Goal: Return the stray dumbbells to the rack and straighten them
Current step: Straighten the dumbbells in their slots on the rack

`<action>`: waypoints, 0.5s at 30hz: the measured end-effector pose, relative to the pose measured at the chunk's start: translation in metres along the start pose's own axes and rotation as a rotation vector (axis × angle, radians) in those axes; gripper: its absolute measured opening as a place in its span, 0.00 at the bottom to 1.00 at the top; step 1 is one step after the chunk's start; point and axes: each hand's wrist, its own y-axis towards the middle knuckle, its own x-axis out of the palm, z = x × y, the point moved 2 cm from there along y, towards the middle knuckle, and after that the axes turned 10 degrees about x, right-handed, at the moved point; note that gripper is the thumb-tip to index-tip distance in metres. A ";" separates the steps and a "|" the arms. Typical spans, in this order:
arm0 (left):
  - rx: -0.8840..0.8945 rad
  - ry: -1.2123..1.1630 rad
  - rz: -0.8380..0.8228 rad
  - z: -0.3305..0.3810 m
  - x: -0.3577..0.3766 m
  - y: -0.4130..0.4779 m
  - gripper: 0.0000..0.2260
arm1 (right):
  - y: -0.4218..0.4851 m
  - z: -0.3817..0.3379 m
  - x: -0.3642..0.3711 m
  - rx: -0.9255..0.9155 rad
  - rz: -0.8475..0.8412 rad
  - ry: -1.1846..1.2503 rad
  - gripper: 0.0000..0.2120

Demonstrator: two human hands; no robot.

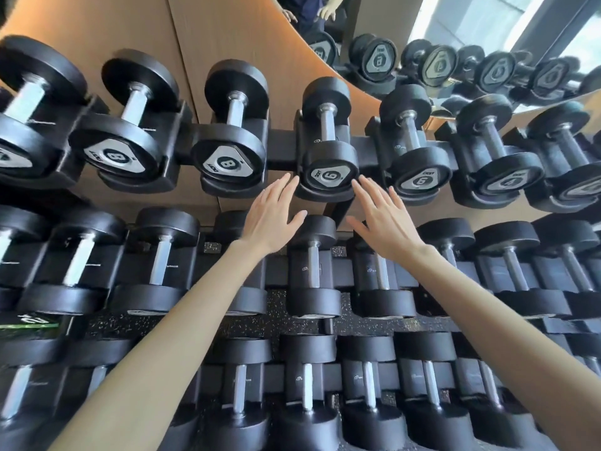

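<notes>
matt rubber dumbbells (328,138), shiny metal handles (327,125)

one head-worn wide-angle view looks steeply down, close over the dumbbell rack (283,148); tiers fill the frame, a mirror (471,43) sits upper right.

A dumbbell marked 6 (329,172) lies in its cradle on the top row of the rack (282,141). The left hand (272,213) is just left of its near end and the right hand (384,219) just right. Both hands have straight fingers, with the fingertips close beside it.
</notes>
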 end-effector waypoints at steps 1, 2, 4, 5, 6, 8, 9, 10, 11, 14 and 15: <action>-0.001 -0.008 -0.003 -0.003 0.003 0.007 0.28 | 0.013 0.003 0.001 -0.003 0.009 0.007 0.30; -0.007 -0.023 -0.011 -0.007 0.007 0.014 0.29 | 0.027 0.006 0.003 -0.005 0.016 0.013 0.30; -0.016 -0.071 -0.045 -0.014 0.016 0.031 0.32 | 0.058 0.015 0.006 -0.007 0.017 0.038 0.29; -0.011 -0.092 -0.067 -0.018 0.020 0.040 0.34 | 0.074 0.019 0.007 -0.010 0.015 0.055 0.29; -0.009 -0.112 -0.090 -0.022 0.026 0.050 0.36 | 0.091 0.024 0.008 -0.017 0.011 0.082 0.29; -0.042 -0.180 -0.114 -0.030 0.037 0.070 0.39 | 0.122 0.031 0.011 -0.023 -0.050 0.208 0.28; -0.072 -0.229 -0.104 -0.034 0.043 0.079 0.41 | 0.136 0.033 0.014 -0.012 -0.134 0.292 0.27; -0.102 -0.280 -0.080 -0.038 0.049 0.088 0.42 | 0.149 0.034 0.018 0.001 -0.238 0.364 0.27; -0.132 -0.330 -0.046 -0.042 0.056 0.097 0.43 | 0.160 0.033 0.023 0.003 -0.329 0.412 0.26; -0.216 -0.494 0.084 -0.056 0.076 0.114 0.40 | 0.182 0.026 0.040 -0.083 -0.335 0.419 0.31; -0.236 -0.543 0.128 -0.060 0.082 0.118 0.38 | 0.185 0.023 0.045 -0.118 -0.281 0.388 0.34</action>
